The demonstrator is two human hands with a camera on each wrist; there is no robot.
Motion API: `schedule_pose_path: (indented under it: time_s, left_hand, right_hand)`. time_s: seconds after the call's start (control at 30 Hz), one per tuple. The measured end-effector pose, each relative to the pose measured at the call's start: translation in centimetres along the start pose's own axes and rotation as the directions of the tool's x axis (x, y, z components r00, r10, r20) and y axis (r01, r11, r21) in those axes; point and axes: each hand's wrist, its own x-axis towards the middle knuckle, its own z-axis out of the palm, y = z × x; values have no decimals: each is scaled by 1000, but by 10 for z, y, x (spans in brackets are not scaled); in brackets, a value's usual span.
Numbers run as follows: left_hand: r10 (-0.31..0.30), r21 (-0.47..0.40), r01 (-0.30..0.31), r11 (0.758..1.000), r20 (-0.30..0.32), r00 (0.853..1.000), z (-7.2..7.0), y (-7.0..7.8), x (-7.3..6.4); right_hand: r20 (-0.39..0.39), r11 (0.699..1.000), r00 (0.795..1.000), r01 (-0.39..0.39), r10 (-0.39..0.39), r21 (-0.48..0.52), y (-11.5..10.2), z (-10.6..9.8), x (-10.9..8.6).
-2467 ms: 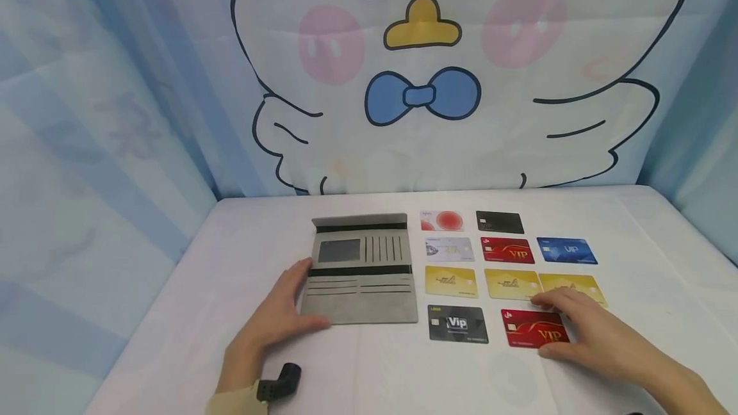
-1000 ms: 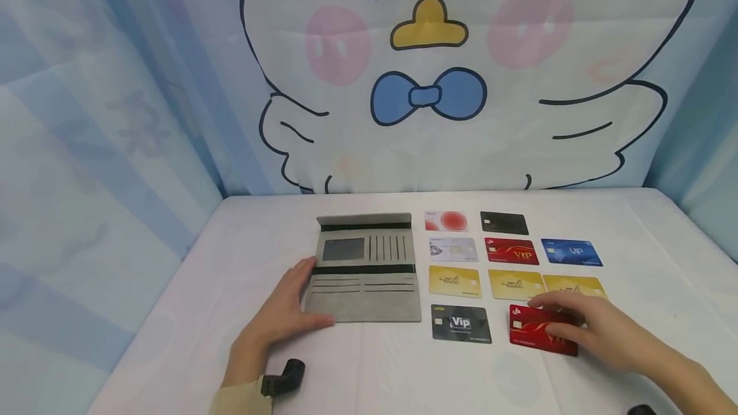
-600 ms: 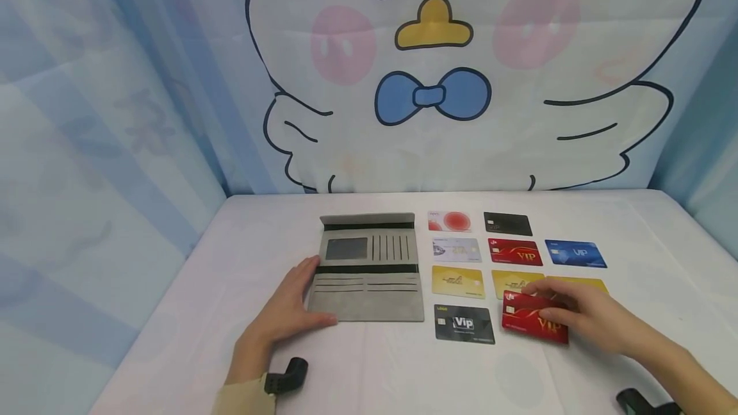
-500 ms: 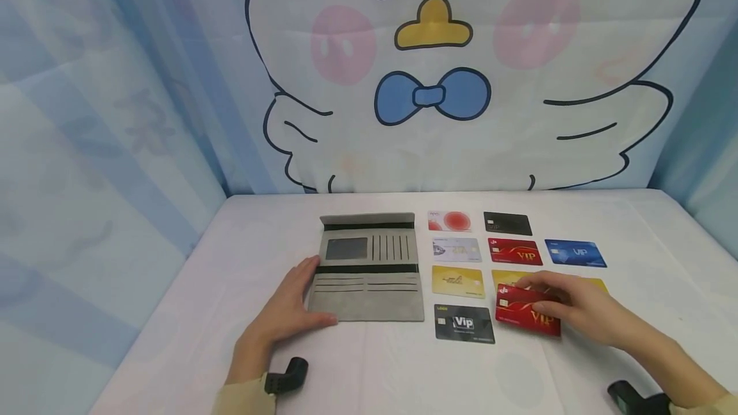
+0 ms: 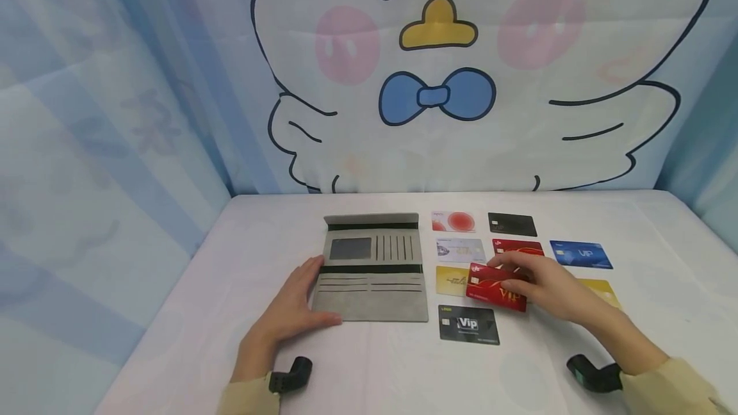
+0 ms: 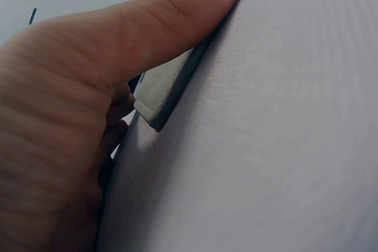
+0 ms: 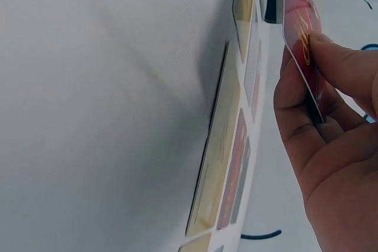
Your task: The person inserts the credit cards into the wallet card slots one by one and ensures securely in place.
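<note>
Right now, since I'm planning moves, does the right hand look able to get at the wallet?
Probably yes: the right hand, pinching a red card, has only a flat yellow card between it and the wallet; the left hand touches the opposite edge.

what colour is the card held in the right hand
The card is red with gold VIP lettering, clearest in the head view.

Grey rectangular leather-look wallet (image 5: pixel 370 274): matt, smooth, edge stitched (the stitching shows in the left wrist view). Dark rectangular plastic-look window panel (image 5: pixel 350 248): smooth. Red rectangular plastic card (image 5: pixel 490 290): smooth, glossy, pale sheen at one end. White flat tablecloth (image 5: pixel 398 373): matt cloth, faintly ribbed close up. Blue-and-white printed cloth backdrop (image 5: pixel 438 152): matt, lightly creased. Beige cloth sleeves (image 5: pixel 250 398): matt. Black angular plastic-look wrist device (image 5: pixel 293 374): smooth.
</note>
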Motion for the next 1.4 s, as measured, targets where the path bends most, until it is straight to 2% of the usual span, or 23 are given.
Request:
schedule_pose_path:
  time_s: [0.43, 0.97, 1.13, 1.4]
  left_hand:
    - [-22, 1, 22, 1000, 4, 1000, 1, 1, 0]
    - [-11, 7, 11, 1000, 11, 1000, 1, 0, 0]
    - [-3, 9, 3, 1000, 1, 1000, 0, 0, 0]
    - [-4, 8, 4, 1000, 7, 1000, -1, 0, 0]
  right_hand:
    - [-37, 999, 999, 35, -35, -10, -15, 15, 25]
    - [-23, 999, 999, 46, -45, 24, -29, 34, 52]
    - [-37, 997, 996, 80, -79, 23, -36, 43, 64]
    - [-19, 992, 993, 117, -116, 52, -52, 61, 84]
